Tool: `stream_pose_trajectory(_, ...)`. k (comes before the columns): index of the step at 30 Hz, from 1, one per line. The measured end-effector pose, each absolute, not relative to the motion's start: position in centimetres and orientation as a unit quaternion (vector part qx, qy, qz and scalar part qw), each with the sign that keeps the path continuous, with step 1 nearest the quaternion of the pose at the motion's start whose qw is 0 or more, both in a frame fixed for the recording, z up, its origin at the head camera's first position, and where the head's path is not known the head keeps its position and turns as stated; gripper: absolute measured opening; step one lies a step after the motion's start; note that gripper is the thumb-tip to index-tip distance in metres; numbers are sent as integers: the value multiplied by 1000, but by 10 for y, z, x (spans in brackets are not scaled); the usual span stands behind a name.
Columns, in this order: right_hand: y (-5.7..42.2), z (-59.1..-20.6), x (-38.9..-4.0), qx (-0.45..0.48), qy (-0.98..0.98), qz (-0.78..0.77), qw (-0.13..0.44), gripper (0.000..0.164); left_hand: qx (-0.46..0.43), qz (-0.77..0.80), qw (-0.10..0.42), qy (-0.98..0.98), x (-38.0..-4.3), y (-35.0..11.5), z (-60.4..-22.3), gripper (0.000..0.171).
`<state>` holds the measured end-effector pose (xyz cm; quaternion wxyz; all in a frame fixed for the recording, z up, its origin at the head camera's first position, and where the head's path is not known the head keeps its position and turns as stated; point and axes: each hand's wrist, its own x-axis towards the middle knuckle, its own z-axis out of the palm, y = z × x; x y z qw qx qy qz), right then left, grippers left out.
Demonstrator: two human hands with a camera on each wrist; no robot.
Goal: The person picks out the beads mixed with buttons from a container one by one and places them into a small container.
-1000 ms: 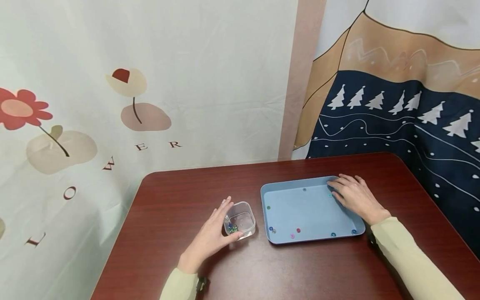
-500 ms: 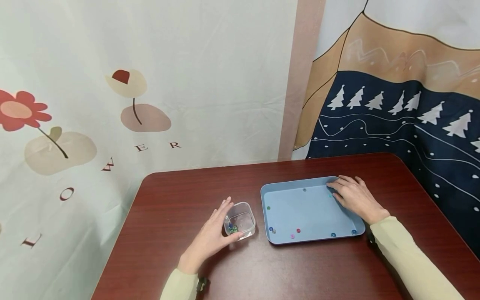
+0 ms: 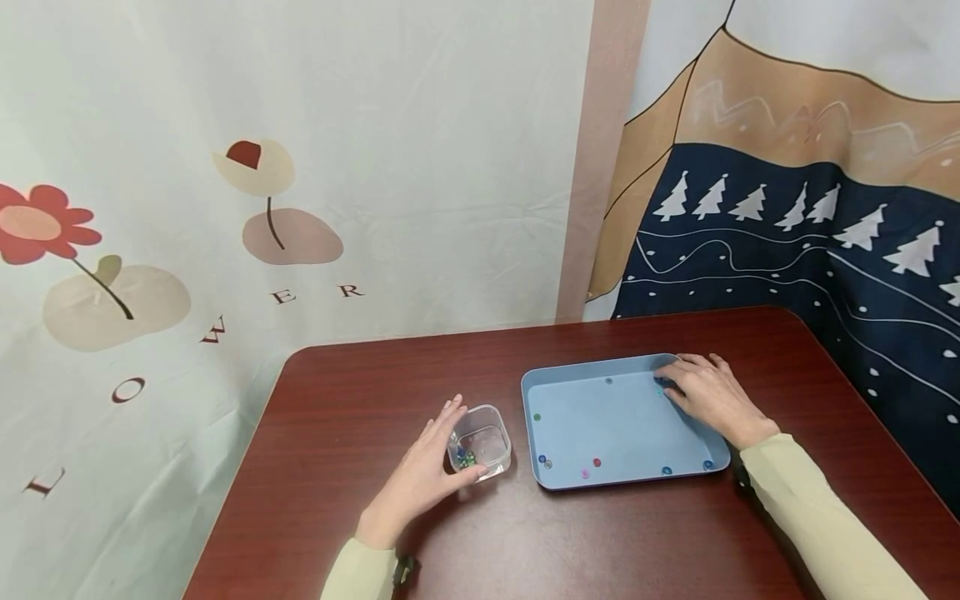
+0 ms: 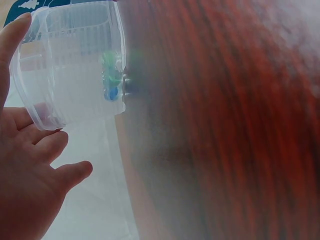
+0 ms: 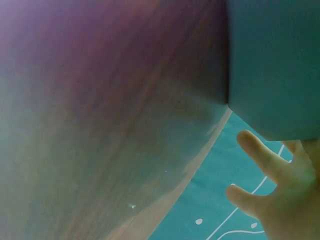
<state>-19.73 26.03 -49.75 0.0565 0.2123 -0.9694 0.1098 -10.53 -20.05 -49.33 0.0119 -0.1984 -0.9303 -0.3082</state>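
Observation:
My left hand (image 3: 416,483) holds a small clear plastic box (image 3: 491,454), thumb on the near side and fingers along the left side. Several green and blue beads (image 3: 467,457) lie in one corner of it; they also show through the wall of the box (image 4: 75,65) in the left wrist view. My right hand (image 3: 712,396) reaches over the right wall of a blue tray (image 3: 600,421), thumb and index fingertips apart inside its far right corner. A dark blue bead (image 3: 662,381) shows by these fingertips. In the right wrist view the tray wall (image 5: 275,70) hides the fingertips.
Loose beads lie scattered in the tray, among them a red bead (image 3: 597,462), a pink bead (image 3: 585,473) and a green bead (image 3: 537,417). Under everything is a reddish-brown wooden table (image 3: 360,400), with printed curtains (image 3: 450,167) behind its far edge.
A dark blue bead now shows by my right fingertips, where none was visible before. That index finger has shifted slightly; my left hand and the box have stayed in place.

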Motion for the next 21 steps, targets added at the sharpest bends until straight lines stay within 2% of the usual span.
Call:
stream_pose_trajectory(11,261,-496,-197,213,-968,123,55,22,-193,-307,4,-932,-104,-200,-492,93)
stream_pose_trajectory(21,263,-494,-195,212,-966,132,62,23,-194,-304,4,-933,-105,-201,-491,93)
